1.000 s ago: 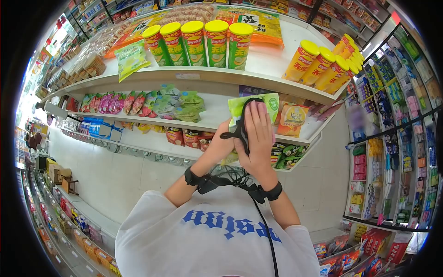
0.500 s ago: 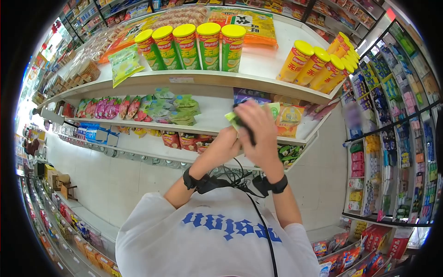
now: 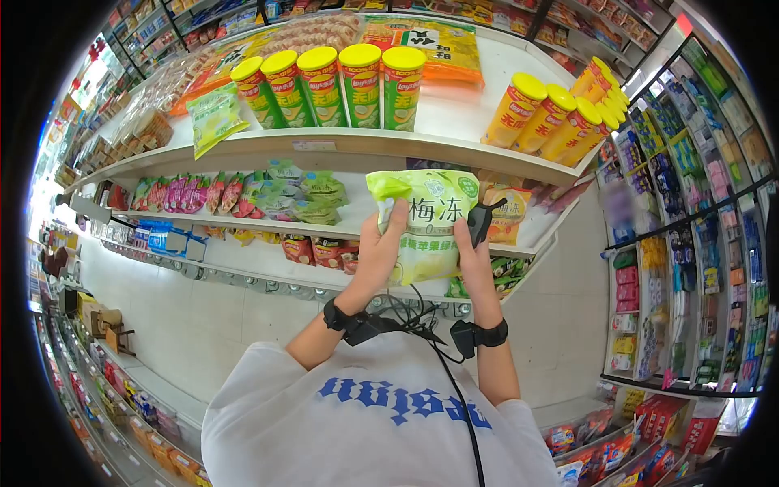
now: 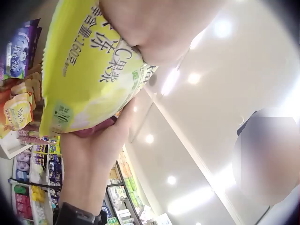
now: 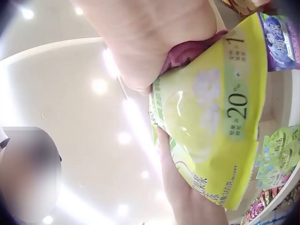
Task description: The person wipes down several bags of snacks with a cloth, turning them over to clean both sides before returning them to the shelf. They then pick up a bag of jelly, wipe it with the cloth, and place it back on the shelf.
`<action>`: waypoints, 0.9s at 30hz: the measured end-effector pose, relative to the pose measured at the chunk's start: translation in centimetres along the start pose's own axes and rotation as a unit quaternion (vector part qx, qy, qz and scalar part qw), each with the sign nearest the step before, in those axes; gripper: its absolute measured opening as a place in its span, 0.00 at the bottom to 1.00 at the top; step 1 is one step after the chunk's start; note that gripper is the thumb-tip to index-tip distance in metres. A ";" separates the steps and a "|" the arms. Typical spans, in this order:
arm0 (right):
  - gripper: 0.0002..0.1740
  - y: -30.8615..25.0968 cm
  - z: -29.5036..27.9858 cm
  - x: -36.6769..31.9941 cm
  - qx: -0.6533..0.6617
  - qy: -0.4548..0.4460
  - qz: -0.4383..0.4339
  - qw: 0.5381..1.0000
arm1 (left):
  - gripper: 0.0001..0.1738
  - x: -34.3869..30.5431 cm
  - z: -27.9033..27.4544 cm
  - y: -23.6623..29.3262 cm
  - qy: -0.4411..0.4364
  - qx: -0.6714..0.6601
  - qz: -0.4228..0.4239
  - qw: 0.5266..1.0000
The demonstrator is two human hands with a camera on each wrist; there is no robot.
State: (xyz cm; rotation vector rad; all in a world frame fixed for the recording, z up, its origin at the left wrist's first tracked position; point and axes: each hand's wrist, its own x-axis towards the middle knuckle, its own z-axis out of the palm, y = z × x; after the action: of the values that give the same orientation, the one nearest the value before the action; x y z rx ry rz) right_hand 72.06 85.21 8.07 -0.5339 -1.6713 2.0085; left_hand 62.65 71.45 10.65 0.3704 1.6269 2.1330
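Both hands hold a green and yellow bag of jelly (image 3: pixel 426 215) upright in front of the middle shelf, its printed face toward the head camera. My left hand (image 3: pixel 377 252) grips its left side, thumb on the front. On the right side, my right hand (image 3: pixel 477 264) pinches it, thumb also in front. A black item with a short strap (image 3: pixel 484 221) sticks out beside the right fingers. Between the right palm and the bag, maroon material (image 5: pixel 187 56) shows in the right wrist view. The fingers behind the bag are hidden in the head view.
Green chip canisters (image 3: pixel 320 85) and yellow ones (image 3: pixel 548 118) stand on the top shelf (image 3: pixel 454 142). Small green packets (image 3: pixel 320 195) lie on the middle shelf, left of the hands. An orange bag (image 3: pixel 507 213) sits behind the right hand.
The right hand was over the bag's front with the black item and has moved to its right side. The bag has turned to show its face; the black item is now at the right edge.
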 end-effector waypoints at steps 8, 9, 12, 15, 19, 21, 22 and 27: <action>0.26 -3.5 0.1 0.2 0.049 0.051 0.027 0.997 | 0.22 -0.9 0.6 0.8 -0.057 0.076 0.070 0.993; 0.26 -3.7 0.5 0.2 0.050 0.081 0.005 0.995 | 0.22 -0.7 0.5 0.7 -0.066 0.085 0.054 0.993; 0.25 -4.1 1.2 0.2 0.042 0.152 -0.051 0.986 | 0.23 0.2 -0.1 0.7 -0.086 0.098 0.013 0.991; 0.26 -4.5 0.9 0.2 0.121 0.216 -0.033 0.968 | 0.23 -0.2 0.0 1.6 -0.075 0.084 -0.016 0.994; 0.25 -2.1 1.0 0.8 0.120 0.248 -0.106 0.956 | 0.23 -1.1 0.8 0.3 -0.007 0.039 -0.023 0.999; 0.21 -1.6 1.6 -0.3 0.010 0.262 -0.085 0.961 | 0.24 -1.0 0.9 -0.4 0.019 -0.010 -0.014 1.000; 0.23 -1.9 2.0 -1.4 -0.037 0.250 -0.061 0.966 | 0.24 -0.9 0.8 -0.5 0.028 -0.043 -0.010 0.999; 0.23 -1.5 1.4 -2.0 -0.145 -0.061 -0.114 0.981 | 0.24 0.5 0.2 0.5 0.110 -0.099 0.002 0.989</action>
State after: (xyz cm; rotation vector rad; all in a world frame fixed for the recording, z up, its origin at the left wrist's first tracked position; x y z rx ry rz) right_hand 73.06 83.08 9.76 -0.3026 -2.0162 1.6748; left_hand 62.24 71.69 11.15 0.0773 1.5078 2.3823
